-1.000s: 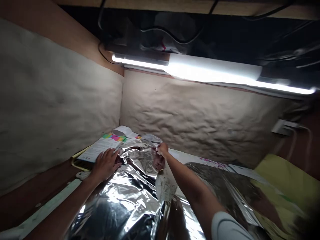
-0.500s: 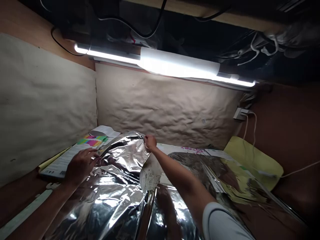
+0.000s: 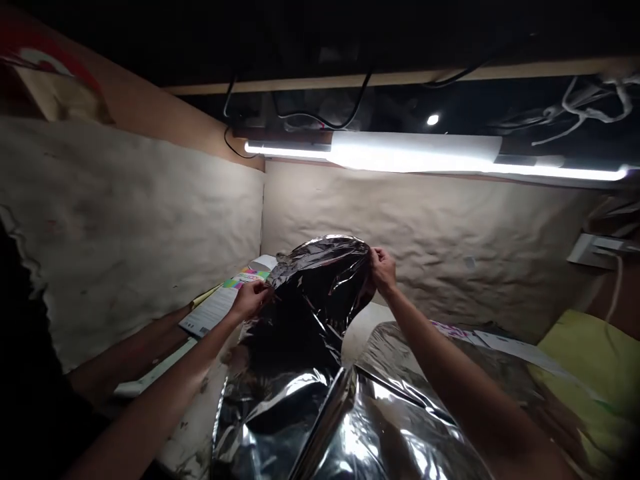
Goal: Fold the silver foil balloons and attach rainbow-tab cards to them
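Observation:
A large, shiny silver foil sheet (image 3: 320, 293) rises in front of me, its far end lifted off the work surface. My left hand (image 3: 251, 299) pinches the sheet's left edge, fingers closed. On the opposite edge, a bit higher, my right hand (image 3: 383, 269) grips it between thumb and fingers. Between the hands the foil arches upward and looks dark on the side toward me. Its near part spreads toward the bottom of the view with a lengthwise fold. A pale, rounded patch of the surface (image 3: 361, 328) shows beside the foil, below my right hand.
At the left lie a printed box or booklet (image 3: 213, 308) and colourful paper (image 3: 247, 277). Yellow sheets (image 3: 583, 353) and clear plastic lie at the right. A lit tube lamp (image 3: 415, 152) hangs above the paper-covered back wall (image 3: 450, 227). A power socket (image 3: 590, 249) with cables is at the right.
Both hands have raised the foil's far end higher, so it now arches up with its near side dark. The view has turned to the left and tilted upward.

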A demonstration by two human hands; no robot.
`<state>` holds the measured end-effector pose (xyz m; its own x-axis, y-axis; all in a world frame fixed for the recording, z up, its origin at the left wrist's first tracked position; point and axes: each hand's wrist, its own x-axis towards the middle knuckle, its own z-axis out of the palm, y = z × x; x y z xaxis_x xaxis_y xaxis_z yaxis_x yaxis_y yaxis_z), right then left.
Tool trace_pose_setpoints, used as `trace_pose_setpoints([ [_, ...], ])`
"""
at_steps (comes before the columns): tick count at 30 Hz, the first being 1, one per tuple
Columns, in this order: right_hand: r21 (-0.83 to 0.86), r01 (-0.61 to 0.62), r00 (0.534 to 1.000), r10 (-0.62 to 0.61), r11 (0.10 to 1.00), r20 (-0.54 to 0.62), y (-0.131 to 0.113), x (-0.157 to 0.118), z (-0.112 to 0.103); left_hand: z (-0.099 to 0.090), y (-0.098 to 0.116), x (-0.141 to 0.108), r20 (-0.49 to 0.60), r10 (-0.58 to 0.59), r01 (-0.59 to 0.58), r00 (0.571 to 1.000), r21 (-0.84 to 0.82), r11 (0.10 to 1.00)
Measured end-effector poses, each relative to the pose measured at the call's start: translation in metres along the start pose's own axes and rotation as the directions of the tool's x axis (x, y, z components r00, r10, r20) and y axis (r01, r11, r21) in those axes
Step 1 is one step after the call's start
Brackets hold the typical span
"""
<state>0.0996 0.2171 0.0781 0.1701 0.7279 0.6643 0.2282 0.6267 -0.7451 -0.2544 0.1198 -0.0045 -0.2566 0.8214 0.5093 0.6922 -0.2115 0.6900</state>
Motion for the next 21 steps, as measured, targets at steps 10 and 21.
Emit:
trace_pose_setpoints([
  [10, -0.328, -0.032, 0.989, 0.077, 0.944, 0.124, 0.004, 0.016, 0.025, -0.044, 0.027, 0.067, -0.008, 0.086, -0.073, 0.996, 0.448, 0.891],
  [21, -0.261, -0.3, 0.928, 0.344, 0.918, 0.144, -0.013, -0.041, 0.062, -0.035, 0.05, 0.002, 0.099, 0.34, -0.338, 0.935, 0.541, 0.77],
])
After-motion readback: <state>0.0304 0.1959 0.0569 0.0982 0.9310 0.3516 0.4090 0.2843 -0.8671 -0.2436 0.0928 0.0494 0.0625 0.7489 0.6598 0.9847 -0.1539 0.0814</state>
